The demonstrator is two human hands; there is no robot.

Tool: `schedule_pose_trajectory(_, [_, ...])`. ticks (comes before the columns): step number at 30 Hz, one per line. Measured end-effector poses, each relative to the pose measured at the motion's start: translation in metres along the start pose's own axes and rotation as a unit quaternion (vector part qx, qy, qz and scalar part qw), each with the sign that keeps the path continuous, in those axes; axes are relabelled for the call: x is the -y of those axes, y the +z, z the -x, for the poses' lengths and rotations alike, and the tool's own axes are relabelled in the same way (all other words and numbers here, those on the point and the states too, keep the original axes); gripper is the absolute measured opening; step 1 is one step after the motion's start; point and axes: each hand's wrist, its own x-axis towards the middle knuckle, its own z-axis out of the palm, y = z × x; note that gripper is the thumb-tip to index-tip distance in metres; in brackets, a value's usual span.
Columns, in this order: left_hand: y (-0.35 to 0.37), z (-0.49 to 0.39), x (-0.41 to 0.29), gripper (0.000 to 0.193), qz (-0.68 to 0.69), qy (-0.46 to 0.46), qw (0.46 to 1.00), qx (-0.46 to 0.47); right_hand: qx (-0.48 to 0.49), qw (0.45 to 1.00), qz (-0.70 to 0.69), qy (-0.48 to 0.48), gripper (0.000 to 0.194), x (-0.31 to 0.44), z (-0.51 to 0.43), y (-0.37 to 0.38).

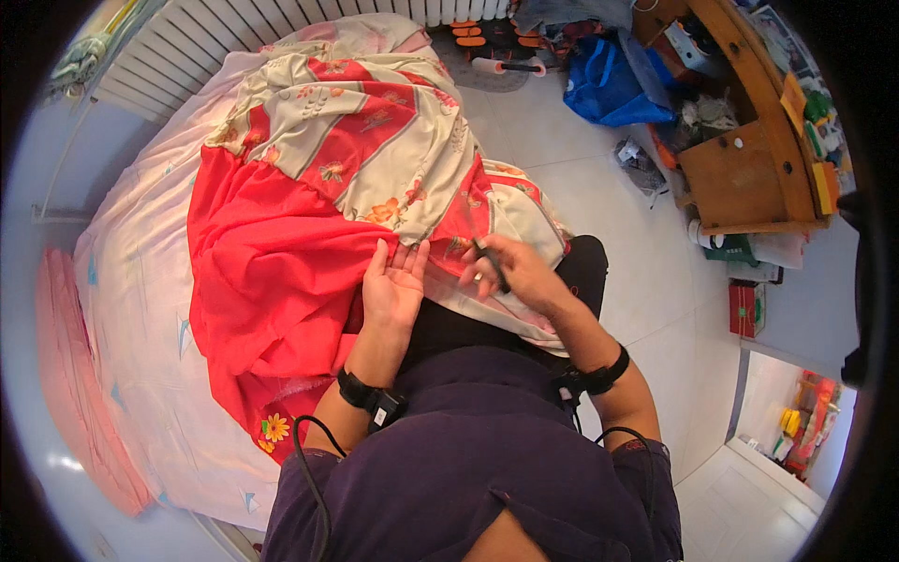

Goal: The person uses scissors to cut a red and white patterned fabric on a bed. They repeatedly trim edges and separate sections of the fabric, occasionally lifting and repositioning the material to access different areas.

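A large gathered cloth lies over my lap and the bed, with a plain red part (274, 246) and a red and cream floral striped part (379, 133). My left hand (395, 284) is palm up at the seam between the two parts, its fingertips under or against the cloth edge; whether they pinch it cannot be told. My right hand (516, 270), slightly blurred, is to the right of it, holding scissors with black handles (493, 267). Their blades are blurred over the striped cloth.
The bed (140, 295) has a pale pink sheet, with a folded pink cloth (84, 400) along its left edge. A white radiator (281, 21) stands behind it. To the right are a blue bag (611, 81), a wooden desk (744, 179) and a dark bundle (639, 165) on the tiled floor.
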Motion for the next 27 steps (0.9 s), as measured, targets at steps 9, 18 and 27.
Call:
schedule_pose_trajectory(9, [0.003, 0.008, -0.001, 0.039, -0.005, -0.024, 0.996, 0.091, 0.125, 0.968, -0.161, 0.146, 0.045, -0.026, 0.004, 0.052])
schedule_pose_trajectory(18, [0.011, 0.011, 0.003, 0.036, -0.030, 0.001, 0.997, 0.077, 0.117, 0.969, -0.145, 0.160, 0.042, -0.039, 0.011, 0.053])
schedule_pose_trajectory(27, [0.013, 0.013, 0.004, 0.038, -0.036, -0.015, 0.996, 0.075, 0.056, 0.991, -0.058, 0.103, 0.024, -0.040, 0.002, 0.054])
